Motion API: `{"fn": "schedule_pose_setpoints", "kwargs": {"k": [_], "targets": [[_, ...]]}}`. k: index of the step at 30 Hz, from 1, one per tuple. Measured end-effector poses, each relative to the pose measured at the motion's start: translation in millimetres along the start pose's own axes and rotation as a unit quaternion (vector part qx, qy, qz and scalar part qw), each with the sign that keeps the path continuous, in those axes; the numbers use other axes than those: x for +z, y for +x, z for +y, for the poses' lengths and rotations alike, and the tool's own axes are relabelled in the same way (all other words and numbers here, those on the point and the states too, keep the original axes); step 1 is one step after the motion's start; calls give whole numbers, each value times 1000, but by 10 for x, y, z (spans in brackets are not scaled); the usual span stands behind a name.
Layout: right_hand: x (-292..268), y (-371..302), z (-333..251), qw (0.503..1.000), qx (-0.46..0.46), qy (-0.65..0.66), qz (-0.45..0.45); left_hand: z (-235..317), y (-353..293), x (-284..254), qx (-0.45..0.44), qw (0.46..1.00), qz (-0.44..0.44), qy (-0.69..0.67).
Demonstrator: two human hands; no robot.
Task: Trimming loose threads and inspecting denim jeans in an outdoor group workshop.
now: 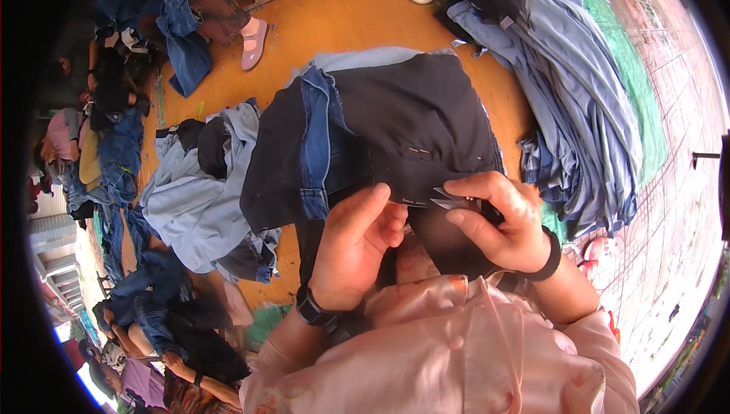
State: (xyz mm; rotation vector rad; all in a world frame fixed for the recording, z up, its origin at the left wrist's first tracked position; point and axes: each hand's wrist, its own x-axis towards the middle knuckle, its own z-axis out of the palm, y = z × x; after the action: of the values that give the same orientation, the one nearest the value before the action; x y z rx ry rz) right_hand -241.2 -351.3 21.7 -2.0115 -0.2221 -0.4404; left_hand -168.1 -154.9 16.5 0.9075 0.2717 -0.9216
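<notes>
A dark garment (426, 110) with a strip of blue denim (316, 140) lies spread over my lap, and short light stitches show on its black cloth. My left hand (351, 243) is closed at the near edge of this garment, thumb on top and fingers curled. In my right hand (502, 220) is a small pair of thread snips (449, 203), held between thumb and fingers. Their pointed blades stand apart beside the black cloth, aimed toward my left hand. The rest of the snips is hidden by my fingers.
Light blue jeans (563, 87) are heaped at the right on green sheeting (642, 117). Another pile of pale denim (201, 193) lies left of my lap on the orange-brown floor (327, 3). Other people sit around with denim, one shoe (255, 43) near the upper left.
</notes>
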Motion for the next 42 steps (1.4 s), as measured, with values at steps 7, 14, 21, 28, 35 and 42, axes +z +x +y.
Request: {"fn": "schedule_pose_setpoints", "kwargs": {"k": [7,14,21,28,35,42], "targets": [[128,45,-41,999,24,-26,-35,-25,-27,0,81,995,60,16],[179,68,-38,1000,7,-24,-16,-3,-55,68,100,991,61,57],[297,32,-23,997,-33,-72,12,-35,-45,-12,79,996,47,15],[207,-155,-209,997,-32,-21,-73,-34,26,-105,112,991,76,15],[108,-369,-123,997,40,-26,-68,-15,128,-443,96,989,42,-104],[32,-369,-116,995,70,-33,-65,-6,71,-314,233,963,101,89]]}}
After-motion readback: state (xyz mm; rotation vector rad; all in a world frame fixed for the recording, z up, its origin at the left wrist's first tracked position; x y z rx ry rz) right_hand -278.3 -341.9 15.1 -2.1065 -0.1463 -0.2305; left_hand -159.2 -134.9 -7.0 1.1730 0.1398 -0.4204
